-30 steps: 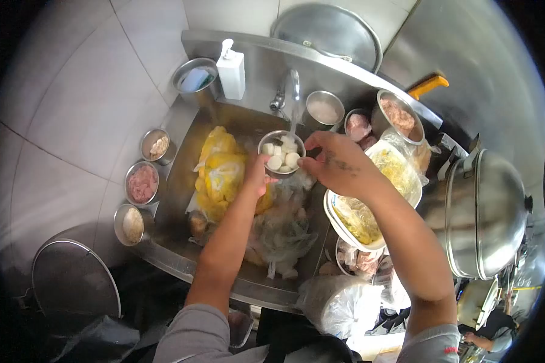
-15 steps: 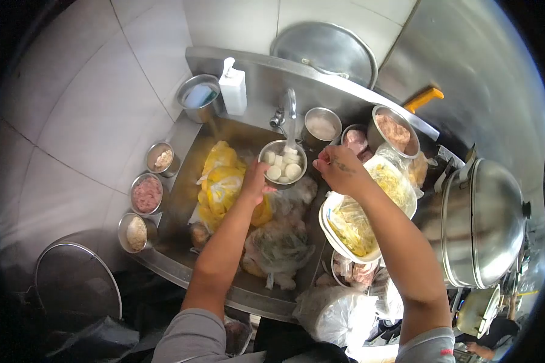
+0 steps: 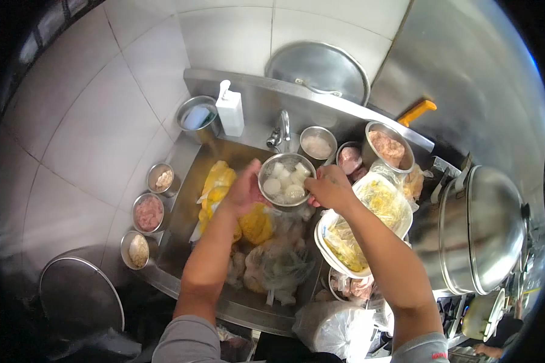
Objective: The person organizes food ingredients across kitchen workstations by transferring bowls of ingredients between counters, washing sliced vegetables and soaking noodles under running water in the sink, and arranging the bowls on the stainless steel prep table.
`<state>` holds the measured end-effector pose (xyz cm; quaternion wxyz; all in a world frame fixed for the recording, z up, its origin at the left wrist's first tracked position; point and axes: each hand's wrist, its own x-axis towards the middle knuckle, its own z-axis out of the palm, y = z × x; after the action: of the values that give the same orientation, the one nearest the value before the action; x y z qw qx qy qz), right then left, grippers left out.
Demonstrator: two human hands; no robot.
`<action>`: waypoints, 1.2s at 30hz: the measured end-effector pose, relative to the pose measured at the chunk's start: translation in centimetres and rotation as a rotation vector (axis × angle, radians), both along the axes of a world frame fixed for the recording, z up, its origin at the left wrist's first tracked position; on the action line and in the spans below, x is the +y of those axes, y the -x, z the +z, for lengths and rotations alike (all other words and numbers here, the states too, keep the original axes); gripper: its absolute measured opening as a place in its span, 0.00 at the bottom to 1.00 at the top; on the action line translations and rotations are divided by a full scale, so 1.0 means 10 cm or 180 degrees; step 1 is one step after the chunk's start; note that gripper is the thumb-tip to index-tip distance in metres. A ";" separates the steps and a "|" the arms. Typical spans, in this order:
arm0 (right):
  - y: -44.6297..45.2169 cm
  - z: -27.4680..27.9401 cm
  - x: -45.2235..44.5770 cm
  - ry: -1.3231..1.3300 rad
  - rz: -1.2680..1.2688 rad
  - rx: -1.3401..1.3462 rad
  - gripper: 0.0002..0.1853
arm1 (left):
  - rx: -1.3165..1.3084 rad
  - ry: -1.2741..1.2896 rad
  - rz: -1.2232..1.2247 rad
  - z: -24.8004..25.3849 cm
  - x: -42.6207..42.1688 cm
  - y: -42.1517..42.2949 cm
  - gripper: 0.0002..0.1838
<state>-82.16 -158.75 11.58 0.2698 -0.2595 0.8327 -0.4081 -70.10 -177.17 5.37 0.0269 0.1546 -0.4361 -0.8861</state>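
Note:
A small steel bowl (image 3: pixel 286 206) with several white round pieces (image 3: pixel 272 186) in liquid is held over the sink, just in front of the faucet (image 3: pixel 284 124). My left hand (image 3: pixel 246 189) supports the bowl's left side. At its right rim, my right hand (image 3: pixel 331 187) grips the edge with bent fingers. Below the bowl, yellow bags (image 3: pixel 254 224) and clear plastic bags with pale contents (image 3: pixel 278 260) lie in the sink.
Small bowls of food (image 3: pixel 149 213) line the sink's left edge. A white soap dispenser (image 3: pixel 230 113) stands behind it. To the right are a white tub (image 3: pixel 398 225), a meat bowl (image 3: pixel 387 148) and a large domed steel pot (image 3: pixel 487 227). A person's arm shows at lower right.
The bowl has moved slightly toward me and now holds visible liquid. My right hand, apart from it half a second ago, is back on its rim. The faucet stream is no longer visible.

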 end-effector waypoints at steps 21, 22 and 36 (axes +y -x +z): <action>-1.72 1.37 3.33 0.0002 -0.2299 -0.0214 0.10 | -0.1528 0.5568 0.1110 -1.48 -0.58 1.35 0.13; -1.82 1.38 3.46 0.0083 -0.2458 -0.0225 0.09 | -0.1902 0.6026 0.0833 -1.09 -0.35 1.22 0.13; -3.42 0.67 5.66 0.0915 -0.4300 -0.0204 0.07 | 0.0989 0.4838 0.2001 0.77 -0.20 -0.05 0.18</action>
<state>-47.99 -102.20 18.27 -0.0562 0.2950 0.7411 -0.6005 -69.58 -179.15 13.07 0.4295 0.0849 -0.8427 -0.3133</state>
